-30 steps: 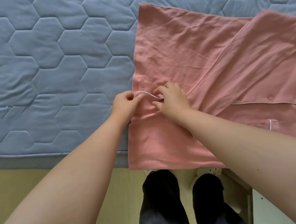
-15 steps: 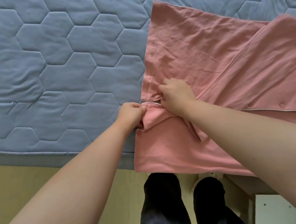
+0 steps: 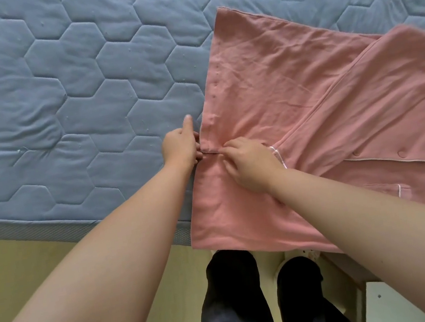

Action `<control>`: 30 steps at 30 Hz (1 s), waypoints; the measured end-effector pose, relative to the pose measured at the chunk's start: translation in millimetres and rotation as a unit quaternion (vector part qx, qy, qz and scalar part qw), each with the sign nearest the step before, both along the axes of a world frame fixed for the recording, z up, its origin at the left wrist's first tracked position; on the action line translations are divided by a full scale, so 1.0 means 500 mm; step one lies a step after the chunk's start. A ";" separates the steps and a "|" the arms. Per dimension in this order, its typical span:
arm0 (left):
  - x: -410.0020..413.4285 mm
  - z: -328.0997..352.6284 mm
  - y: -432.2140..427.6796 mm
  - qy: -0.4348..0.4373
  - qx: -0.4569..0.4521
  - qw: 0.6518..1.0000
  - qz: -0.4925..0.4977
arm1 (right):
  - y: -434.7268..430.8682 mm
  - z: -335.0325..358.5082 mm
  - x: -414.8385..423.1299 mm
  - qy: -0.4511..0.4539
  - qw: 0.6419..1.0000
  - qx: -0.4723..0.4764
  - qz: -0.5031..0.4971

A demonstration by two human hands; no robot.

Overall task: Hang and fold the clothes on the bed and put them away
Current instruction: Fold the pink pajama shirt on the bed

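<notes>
- The bed (image 3: 65,105), with its blue cover quilted in hexagons, fills the upper part of the view; its near edge runs just in front of me.
- One pink pajama shirt (image 3: 290,80) with white piping lies flat and creased on the bed's right side, a panel folded over its front and its lower corner hanging over the edge.
- My forearms cross the shirt's near part and hide some of it.
- My two trouser legs (image 3: 235,303) stand on the pale floor (image 3: 15,273) below.
- My right hand (image 3: 250,163) pinches the fold at the shirt's left side, fingers curled.
- My left hand (image 3: 180,146) pinches the left hem just beside it, index finger straight.
- One pocket (image 3: 383,189).
- Three buttons (image 3: 401,153).
</notes>
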State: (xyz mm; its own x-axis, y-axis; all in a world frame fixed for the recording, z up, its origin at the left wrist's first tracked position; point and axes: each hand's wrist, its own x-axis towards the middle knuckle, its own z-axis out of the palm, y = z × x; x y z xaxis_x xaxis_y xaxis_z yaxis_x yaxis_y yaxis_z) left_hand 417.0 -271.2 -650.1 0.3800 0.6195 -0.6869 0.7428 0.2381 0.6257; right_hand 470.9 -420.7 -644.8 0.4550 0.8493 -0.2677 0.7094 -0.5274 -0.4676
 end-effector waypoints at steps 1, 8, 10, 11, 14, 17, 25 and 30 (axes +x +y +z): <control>0.000 0.003 -0.002 0.003 -0.004 1.000 -0.022 | -0.005 0.000 -0.004 0.000 1.000 0.003 0.022; -0.012 0.014 -0.013 0.113 0.231 0.933 -0.252 | -0.038 0.012 -0.001 -0.009 0.995 -0.097 0.017; -0.014 0.018 -0.025 0.087 0.320 0.895 -0.299 | -0.045 0.023 0.001 0.010 0.997 -0.080 0.008; -0.014 0.018 -0.034 0.051 0.369 0.872 -0.318 | -0.052 0.030 0.006 0.004 0.998 -0.061 -0.011; 0.004 0.012 -0.078 -0.047 0.450 0.808 -0.376 | -0.092 0.047 0.042 -0.015 0.993 -0.039 -0.111; 0.056 0.020 -0.138 -0.098 0.406 0.783 -0.460 | -0.162 0.060 0.095 -0.029 0.983 -0.079 -0.165; 0.260 0.042 -0.346 -0.085 0.252 0.819 -0.509 | -0.401 0.059 0.278 -0.045 0.947 -0.167 -0.271; 0.398 0.043 -0.435 -0.069 0.237 0.850 -0.465 | -0.493 0.063 0.415 0.030 0.896 -0.069 -0.438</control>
State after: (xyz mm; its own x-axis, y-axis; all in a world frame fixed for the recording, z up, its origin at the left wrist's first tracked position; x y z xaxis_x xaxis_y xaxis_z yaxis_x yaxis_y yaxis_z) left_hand 615.8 -488.6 -628.8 0.9136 0.2008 -0.3535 0.3833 -0.7151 0.5846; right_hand 678.7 -667.3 -613.2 0.9118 0.1302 -0.3894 -0.0298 -0.9249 -0.3791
